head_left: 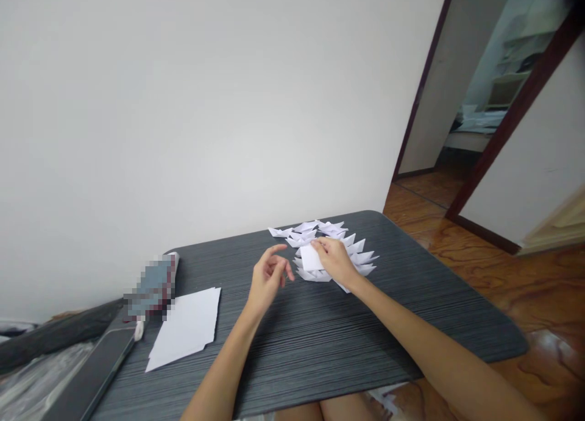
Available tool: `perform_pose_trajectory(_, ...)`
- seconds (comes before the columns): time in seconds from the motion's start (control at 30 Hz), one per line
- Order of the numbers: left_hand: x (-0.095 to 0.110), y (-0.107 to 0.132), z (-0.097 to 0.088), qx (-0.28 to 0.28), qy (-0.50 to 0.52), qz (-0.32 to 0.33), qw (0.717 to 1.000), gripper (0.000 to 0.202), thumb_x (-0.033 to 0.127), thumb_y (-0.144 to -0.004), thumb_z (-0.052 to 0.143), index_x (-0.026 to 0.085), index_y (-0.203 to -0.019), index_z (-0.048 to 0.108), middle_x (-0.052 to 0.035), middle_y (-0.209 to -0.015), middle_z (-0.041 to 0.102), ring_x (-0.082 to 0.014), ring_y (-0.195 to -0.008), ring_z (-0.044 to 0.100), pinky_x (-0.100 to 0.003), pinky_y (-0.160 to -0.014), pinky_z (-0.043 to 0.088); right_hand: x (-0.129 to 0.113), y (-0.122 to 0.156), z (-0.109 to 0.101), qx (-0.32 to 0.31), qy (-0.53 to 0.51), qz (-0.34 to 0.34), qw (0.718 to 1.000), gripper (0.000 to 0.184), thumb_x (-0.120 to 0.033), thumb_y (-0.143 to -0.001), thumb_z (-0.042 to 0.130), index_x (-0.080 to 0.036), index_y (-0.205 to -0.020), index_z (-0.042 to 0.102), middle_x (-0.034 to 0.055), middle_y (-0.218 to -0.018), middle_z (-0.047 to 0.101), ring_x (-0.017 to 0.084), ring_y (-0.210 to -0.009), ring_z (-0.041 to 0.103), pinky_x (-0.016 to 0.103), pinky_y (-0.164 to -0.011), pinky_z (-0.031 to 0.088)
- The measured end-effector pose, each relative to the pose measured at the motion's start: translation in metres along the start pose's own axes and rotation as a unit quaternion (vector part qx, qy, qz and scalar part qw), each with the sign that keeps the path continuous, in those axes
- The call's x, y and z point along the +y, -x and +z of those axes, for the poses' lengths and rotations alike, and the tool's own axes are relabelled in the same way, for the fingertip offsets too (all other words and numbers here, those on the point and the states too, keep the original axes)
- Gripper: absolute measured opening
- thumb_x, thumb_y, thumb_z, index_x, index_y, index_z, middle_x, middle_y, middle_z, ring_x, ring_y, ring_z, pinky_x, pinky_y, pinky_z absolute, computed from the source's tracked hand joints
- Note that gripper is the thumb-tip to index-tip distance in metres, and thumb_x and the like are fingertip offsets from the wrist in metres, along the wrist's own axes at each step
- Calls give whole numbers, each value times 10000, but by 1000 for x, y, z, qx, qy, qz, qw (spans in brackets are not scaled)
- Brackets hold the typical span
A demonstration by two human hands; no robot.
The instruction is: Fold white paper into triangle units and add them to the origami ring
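far left: a dark flat device point(89, 375) lies along the bench point(320, 342) edge, with a blurred-out item point(153, 286) just behind it; neither is touched.
loose sheets: a small stack of plain white paper point(185, 332) sits left of my arms, well apart from both hands, its edges a little uneven.
left hand: my left hand point(267, 281) hovers just above the bench, beside the folded pile but not touching it; grip is loose and half-open, fingers curled, holding nothing.
paper in hand: one small white folded piece point(311, 258) stands between my hands, resting on the near edge of the pile.
right hand: my right hand point(336, 259) lies over the pile, fingertips pinched narrow on the top edge of that folded piece.
folded pile: a cluster of pointed folded paper shapes point(361, 253) spreads under and beyond my right hand, with a few more point(306, 229) near the far rim of the bench.
risk, as i judge it: my right wrist rests across the pile, so any drag of the forearm could flatten the points or sweep pieces toward the far edge.
risk, second: the pinch is light and one-handed; the piece could slip or spring open, since my left hand is not steadying it.
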State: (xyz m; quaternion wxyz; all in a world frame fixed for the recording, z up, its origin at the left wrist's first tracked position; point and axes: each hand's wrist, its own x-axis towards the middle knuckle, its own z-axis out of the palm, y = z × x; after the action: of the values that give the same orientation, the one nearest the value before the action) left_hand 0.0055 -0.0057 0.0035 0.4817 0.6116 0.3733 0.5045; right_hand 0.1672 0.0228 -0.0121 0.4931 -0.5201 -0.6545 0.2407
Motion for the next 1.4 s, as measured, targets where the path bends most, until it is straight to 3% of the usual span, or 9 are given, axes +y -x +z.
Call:
perform_pose_trajectory(0.1, -3, 0, 0, -46, 3, -13, 999, 420, 329, -724, 580, 145, -1094, 510, -66, -879, 595, -115, -613, 579, -204, -477, 447, 0, -1, 3, -73, -64, 11, 995, 311, -341, -790, 400, -131, -604, 535, 0, -502, 473, 107, -482, 410, 220, -446, 279)
perform_pose_trajectory(0.23, -10, 1, -1, -73, 19, -8, 997, 412, 300, -712, 607, 112, -1074, 549, -44, -762, 613, -100, -535, 562, -258, -606, 461, -4, 1, 6, -142, -145, 48, 978, 325, -368, -776, 415, -106, -652, 563, -9, -485, 474, 84, -434, 387, 204, -406, 258)
perform_pose_trajectory(0.67, -21, 1, -2, -54, 71, -7, 996, 380, 227, -680, 651, 112, -1036, 587, -50, -742, 637, -134, -678, 583, -261, -702, 459, -15, 7, 4, -186, -277, 181, 925, 356, -470, -717, 511, -118, -703, 556, -23, -473, 490, 45, -363, 395, 149, -328, 224)
perform_pose_trajectory(0.87, -21, 1, -2, -47, 74, -6, 996, 345, 230, -688, 644, 112, -1008, 598, -56, -754, 632, -129, -677, 571, -249, -678, 455, -21, 8, 2, -188, -292, 193, 918, 356, -469, -691, 547, -114, -669, 551, -43, -427, 459, 31, -329, 370, 133, -298, 198)
perform_pose_trajectory(1.17, -21, 1, 0, -77, 105, 3, 992, 335, 218, -718, 615, 137, -1039, 569, -36, -714, 600, -121, -649, 548, -254, -652, 437, -22, 8, 3, -193, -299, 205, 912, 324, -428, -721, 532, -108, -750, 577, -8, -479, 539, 59, -375, 471, 126, -305, 229)
perform_pose_trajectory(1.27, -19, 2, 0, -72, 54, 39, 995, 319, 237, -730, 599, 157, -1038, 573, -48, -784, 568, -121, -662, 523, -252, -621, 433, -21, 8, 3, -189, -316, 206, 907, 317, -432, -700, 557, -115, -692, 549, -42, -433, 475, 31, -327, 387, 128, -290, 196)
perform_pose_trajectory(1.4, -11, 3, 0, -20, -128, 188, 973, 173, 211, -689, 639, 189, -859, 656, -45, -859, 477, -141, -778, 483, -272, -692, 420, -20, 9, 3, -253, -370, 217, 867, 344, -454, -685, 575, -147, -591, 451, -104, -347, 316, -1, -256, 184, 145, -273, 88)
